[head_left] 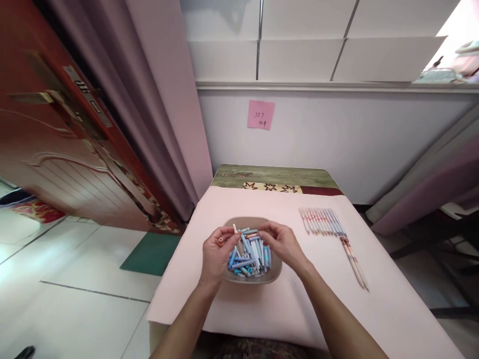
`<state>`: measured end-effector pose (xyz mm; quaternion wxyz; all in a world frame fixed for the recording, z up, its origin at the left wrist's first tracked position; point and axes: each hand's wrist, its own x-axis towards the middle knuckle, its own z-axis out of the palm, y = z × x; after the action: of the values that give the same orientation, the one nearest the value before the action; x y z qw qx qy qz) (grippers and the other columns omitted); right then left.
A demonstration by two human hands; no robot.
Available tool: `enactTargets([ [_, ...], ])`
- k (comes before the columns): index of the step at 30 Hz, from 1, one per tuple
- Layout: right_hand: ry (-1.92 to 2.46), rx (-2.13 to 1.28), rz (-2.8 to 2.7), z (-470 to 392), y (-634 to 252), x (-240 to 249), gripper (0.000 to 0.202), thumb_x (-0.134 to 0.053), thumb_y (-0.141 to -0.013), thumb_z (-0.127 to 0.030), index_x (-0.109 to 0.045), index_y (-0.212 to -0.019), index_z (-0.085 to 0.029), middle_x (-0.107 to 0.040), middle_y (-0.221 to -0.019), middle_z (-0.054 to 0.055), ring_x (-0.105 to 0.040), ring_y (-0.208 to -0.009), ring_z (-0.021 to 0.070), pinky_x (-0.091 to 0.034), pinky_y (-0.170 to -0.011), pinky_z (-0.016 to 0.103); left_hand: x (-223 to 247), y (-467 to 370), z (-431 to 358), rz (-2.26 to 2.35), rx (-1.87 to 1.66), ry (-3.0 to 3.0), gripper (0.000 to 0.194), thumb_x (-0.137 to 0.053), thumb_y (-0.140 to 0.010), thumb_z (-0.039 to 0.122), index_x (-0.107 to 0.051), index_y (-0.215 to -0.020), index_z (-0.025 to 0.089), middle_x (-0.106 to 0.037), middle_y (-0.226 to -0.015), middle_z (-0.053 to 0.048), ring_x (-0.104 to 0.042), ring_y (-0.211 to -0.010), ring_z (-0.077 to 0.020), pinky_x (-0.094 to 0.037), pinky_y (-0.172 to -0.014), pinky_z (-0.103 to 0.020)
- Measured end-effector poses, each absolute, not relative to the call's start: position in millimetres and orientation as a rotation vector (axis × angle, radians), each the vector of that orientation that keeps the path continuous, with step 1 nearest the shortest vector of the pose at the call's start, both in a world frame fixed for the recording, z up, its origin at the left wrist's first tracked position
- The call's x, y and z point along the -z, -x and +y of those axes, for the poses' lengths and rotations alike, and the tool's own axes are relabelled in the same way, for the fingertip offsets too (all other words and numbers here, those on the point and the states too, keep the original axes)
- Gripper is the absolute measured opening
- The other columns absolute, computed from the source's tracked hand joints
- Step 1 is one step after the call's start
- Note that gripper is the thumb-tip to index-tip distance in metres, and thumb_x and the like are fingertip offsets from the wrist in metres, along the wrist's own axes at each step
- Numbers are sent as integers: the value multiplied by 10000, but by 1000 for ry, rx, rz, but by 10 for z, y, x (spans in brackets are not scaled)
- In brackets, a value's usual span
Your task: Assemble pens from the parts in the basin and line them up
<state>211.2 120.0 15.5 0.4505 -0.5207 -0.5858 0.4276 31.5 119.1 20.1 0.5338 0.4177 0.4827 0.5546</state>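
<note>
My left hand [219, 253] is over the left side of a grey-beige plastic basin [277, 271]. Its thumb and fingers are closed on a slim pen piece [235, 229] with a pale tip. A small orange-brown cap [220, 242] sticks out between the fingers of that hand. Above the basin's right side is my right hand [282, 240], its thumb and fingertips bent together; what they hold, if anything, is too small to make out. Inside the basin lies a jumble of blue, white and teal pen parts [245, 263], with an orange-brown piece [253, 235] near the right fingertips.
A pale pink cloth [232, 306] covers most of the table. To the right, several pens [318, 221] lie side by side in a row, with a few more pens [355, 267] below them. A pink note [261, 114] is stuck on the wall; a red-brown door [93, 149] stands left.
</note>
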Motion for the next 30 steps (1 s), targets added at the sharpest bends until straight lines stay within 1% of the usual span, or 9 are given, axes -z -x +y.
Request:
enactTargets([
  [3, 1244, -1089, -1610, 1146, -1921, -122, 221, -648, -755, -340, -696, -908, -189, -704, -761, 8, -599, -602, 119, -466, -567, 214, -193, -403, 1177, 1121, -1271, -909, 296, -763, -637, 326, -607, -840, 178, -703, -721, -27, -623, -592, -149, -463, -540, -251],
  [7, 1277, -956, -1687, 1142, -1802, -107, 165, -616, -777, -337, -689, -791, -190, -679, -664, -12, -561, -537, 107, -407, -512, 194, -156, -438, 1175, 1118, -1280, -910, 326, -767, -624, 339, -618, -862, 173, -703, -805, -45, -598, -594, -130, -440, -547, -246],
  [9, 1397, -855, -1743, 1184, -1836, -92, 160, -624, -771, -340, -683, -740, -194, -683, -667, -8, -571, -551, 115, -395, -518, 198, -146, -381, 1173, 1147, -1297, -876, 378, -788, -593, 330, -621, -893, 171, -692, -857, -47, -555, -555, -100, -406, -508, -228],
  [11, 1625, -715, -1873, 1242, -1886, -52, 152, -618, -777, -336, -688, -742, -206, -699, -707, -1, -604, -611, 130, -401, -559, 206, -135, -294, 1155, 1134, -1308, -776, 389, -791, -593, 318, -614, -905, 164, -660, -795, -17, -452, -469, -52, -339, -449, -204],
  [14, 1962, -542, -2054, 1322, -1904, 62, 133, -605, -778, -293, -703, -790, -204, -715, -755, 42, -647, -707, 168, -412, -615, 227, -111, -162, 1095, 1076, -1313, -655, 295, -744, -651, 320, -600, -844, 149, -570, -667, 28, -351, -436, -32, -284, -425, -190],
  [17, 2073, -498, -2100, 1360, -1856, 193, 178, -597, -767, -224, -701, -898, -165, -721, -835, 115, -667, -784, 219, -429, -642, 255, -90, -44, 1021, 1011, -1320, -591, 205, -672, -696, 313, -597, -793, 148, -547, -666, 16, -368, -461, -48, -313, -443, -202],
  [21, 2138, -438, -2141, 1360, -1812, 264, 230, -528, -821, -188, -669, -989, -119, -710, -877, 166, -672, -824, 257, -450, -667, 290, -78, 115, 960, 884, -1359, -402, 127, -625, -721, 273, -595, -718, 150, -602, -729, -41, -416, -505, -77, -367, -470, -226],
  [26, 2097, -393, -2199, 1338, -1749, 177, 225, -493, -871, -234, -660, -1000, -155, -699, -958, 143, -660, -875, 236, -454, -718, 281, -72, 218, 941, 902, -1429, -318, 93, -684, -710, 190, -618, -683, 130, -659, -812, -91, -506, -597, -97, -456, -563, -235],
  [30, 1955, -429, -2324, 1332, -1591, 159, 210, -497, -856, -202, -703, -892, -228, -711, -970, 75, -658, -872, 199, -451, -716, 245, -124, 185, 916, 953, -1386, -341, 173, -720, -717, 231, -681, -859, 142, -660, -915, -74, -585, -730, -124, -499, -654, -245],
])
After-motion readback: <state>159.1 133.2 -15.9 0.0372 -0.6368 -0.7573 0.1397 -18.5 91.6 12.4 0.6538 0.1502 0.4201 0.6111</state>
